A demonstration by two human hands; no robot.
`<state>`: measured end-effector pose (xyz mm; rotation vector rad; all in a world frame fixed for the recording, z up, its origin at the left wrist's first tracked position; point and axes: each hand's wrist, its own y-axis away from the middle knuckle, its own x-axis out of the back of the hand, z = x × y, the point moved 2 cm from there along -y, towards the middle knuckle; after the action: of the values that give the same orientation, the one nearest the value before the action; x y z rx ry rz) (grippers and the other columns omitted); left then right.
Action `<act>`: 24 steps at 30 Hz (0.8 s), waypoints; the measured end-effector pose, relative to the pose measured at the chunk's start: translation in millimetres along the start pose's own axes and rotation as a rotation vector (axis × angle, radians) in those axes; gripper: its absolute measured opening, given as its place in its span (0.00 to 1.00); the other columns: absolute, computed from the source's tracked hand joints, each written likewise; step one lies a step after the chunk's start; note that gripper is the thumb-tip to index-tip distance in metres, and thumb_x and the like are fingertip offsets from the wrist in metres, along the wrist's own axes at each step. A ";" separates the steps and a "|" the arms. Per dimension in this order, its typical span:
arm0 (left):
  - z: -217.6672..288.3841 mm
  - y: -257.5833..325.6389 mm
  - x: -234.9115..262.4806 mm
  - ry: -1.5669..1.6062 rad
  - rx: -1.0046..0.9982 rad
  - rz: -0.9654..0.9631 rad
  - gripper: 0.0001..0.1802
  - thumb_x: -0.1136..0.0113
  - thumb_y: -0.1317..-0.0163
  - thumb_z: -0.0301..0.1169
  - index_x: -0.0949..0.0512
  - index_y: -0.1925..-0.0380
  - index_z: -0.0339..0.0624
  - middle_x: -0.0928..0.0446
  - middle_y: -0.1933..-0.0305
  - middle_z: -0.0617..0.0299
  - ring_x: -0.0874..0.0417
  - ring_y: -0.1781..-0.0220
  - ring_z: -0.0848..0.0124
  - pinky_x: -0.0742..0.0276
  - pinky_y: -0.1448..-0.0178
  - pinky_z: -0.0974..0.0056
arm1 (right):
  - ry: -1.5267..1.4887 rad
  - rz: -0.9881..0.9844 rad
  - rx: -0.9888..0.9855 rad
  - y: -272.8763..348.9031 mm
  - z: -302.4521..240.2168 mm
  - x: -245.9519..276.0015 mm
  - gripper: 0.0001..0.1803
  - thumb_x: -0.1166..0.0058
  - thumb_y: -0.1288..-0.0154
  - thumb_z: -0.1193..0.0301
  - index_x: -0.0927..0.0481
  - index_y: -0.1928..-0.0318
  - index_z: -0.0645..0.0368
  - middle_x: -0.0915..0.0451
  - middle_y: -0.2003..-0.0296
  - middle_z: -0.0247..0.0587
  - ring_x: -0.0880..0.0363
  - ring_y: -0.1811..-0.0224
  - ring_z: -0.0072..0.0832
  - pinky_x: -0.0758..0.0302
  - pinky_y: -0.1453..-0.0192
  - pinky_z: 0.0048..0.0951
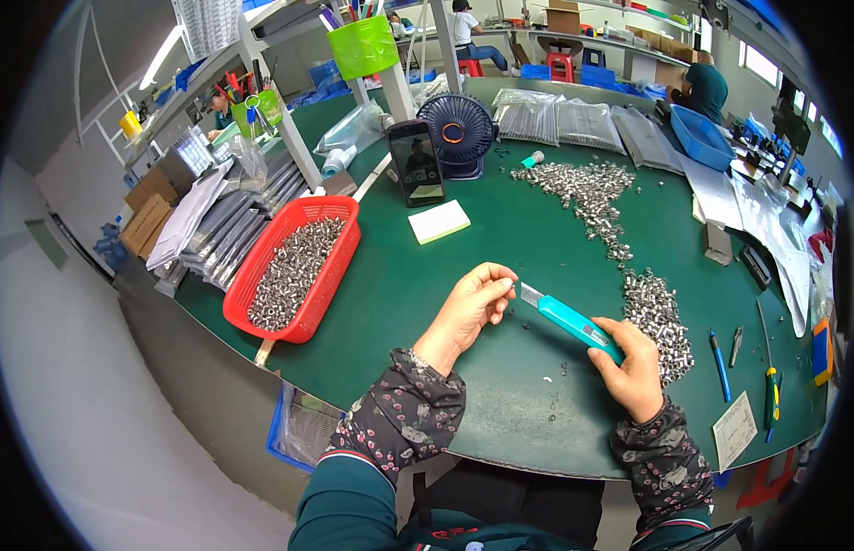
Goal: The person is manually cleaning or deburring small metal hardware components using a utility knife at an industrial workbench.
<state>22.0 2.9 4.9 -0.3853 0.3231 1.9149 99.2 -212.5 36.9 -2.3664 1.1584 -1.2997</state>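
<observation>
My right hand (633, 369) is closed around a teal utility knife (574, 323), its blade (531, 294) out and pointing up and to the left. Just left of the blade tip, my left hand (473, 303) pinches with thumb and forefinger; what it holds is too small to make out. Beside my right hand spreads a pile of small metal rings (652, 308), and a second metal heap (583, 188) trails off behind it. Small dark bits are scattered on the green table (500, 404) below the knife.
A red basket (339, 266) full of small metal parts stands at the left. Behind are a phone (415, 165), a small fan (459, 133) and a notepad (439, 222). A blue pen (720, 365), a screwdriver (772, 404) and a paper slip (735, 432) lie right. Other people sit farther back.
</observation>
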 end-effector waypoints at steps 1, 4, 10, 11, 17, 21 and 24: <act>0.2 0.6 -0.5 0.010 -0.003 0.001 0.05 0.51 0.43 0.29 0.30 0.68 0.43 0.31 0.74 0.69 0.33 0.77 0.83 0.39 0.77 0.79 | -0.005 0.001 -0.002 0.2 -0.4 -0.1 0.17 0.45 0.58 0.75 0.26 0.62 0.60 0.32 0.79 0.43 0.31 0.78 0.38 0.35 0.74 0.31; -2.1 0.0 0.6 0.020 -0.005 0.003 0.05 0.51 0.43 0.29 0.30 0.68 0.43 0.31 0.74 0.69 0.33 0.77 0.83 0.39 0.77 0.79 | -0.012 0.000 -0.013 1.6 1.0 -0.8 0.17 0.45 0.58 0.76 0.26 0.62 0.60 0.31 0.79 0.44 0.30 0.78 0.38 0.35 0.74 0.30; -2.5 -2.9 1.6 0.089 -0.015 0.003 0.06 0.52 0.42 0.32 0.30 0.69 0.42 0.32 0.75 0.68 0.34 0.80 0.83 0.38 0.79 0.79 | -0.023 -0.005 -0.011 0.1 2.2 -0.1 0.17 0.45 0.57 0.75 0.26 0.62 0.60 0.30 0.78 0.44 0.30 0.77 0.37 0.34 0.74 0.30; -2.1 -1.2 1.9 0.092 -0.016 0.005 0.06 0.52 0.41 0.32 0.31 0.69 0.41 0.32 0.75 0.68 0.34 0.80 0.83 0.38 0.79 0.79 | -0.031 -0.009 -0.007 0.7 1.7 -0.5 0.16 0.45 0.57 0.75 0.26 0.62 0.60 0.30 0.78 0.43 0.30 0.77 0.37 0.34 0.74 0.30; -2.7 -3.0 1.2 0.076 -0.013 -0.024 0.06 0.51 0.42 0.32 0.30 0.68 0.41 0.32 0.75 0.68 0.34 0.79 0.82 0.38 0.79 0.79 | -0.039 -0.047 -0.046 1.2 1.0 -0.1 0.16 0.46 0.55 0.72 0.26 0.62 0.60 0.30 0.78 0.43 0.30 0.77 0.37 0.34 0.74 0.30; -3.3 -1.9 -0.6 0.048 0.008 -0.011 0.06 0.51 0.42 0.32 0.30 0.69 0.41 0.32 0.76 0.69 0.34 0.79 0.82 0.39 0.78 0.77 | -0.056 -0.027 0.002 2.3 1.8 -1.4 0.15 0.46 0.55 0.72 0.26 0.61 0.59 0.30 0.78 0.43 0.30 0.78 0.37 0.33 0.74 0.30; -4.0 -0.3 -1.1 0.028 0.009 -0.009 0.06 0.51 0.42 0.32 0.30 0.69 0.41 0.33 0.78 0.69 0.34 0.79 0.82 0.39 0.78 0.78 | -0.053 -0.060 -0.033 3.5 1.0 -1.7 0.16 0.47 0.54 0.72 0.26 0.61 0.59 0.30 0.78 0.43 0.30 0.78 0.37 0.33 0.74 0.31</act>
<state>23.2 0.5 1.6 -0.4078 0.3477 1.9003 97.6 -213.8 33.5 -2.4609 1.1104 -1.2375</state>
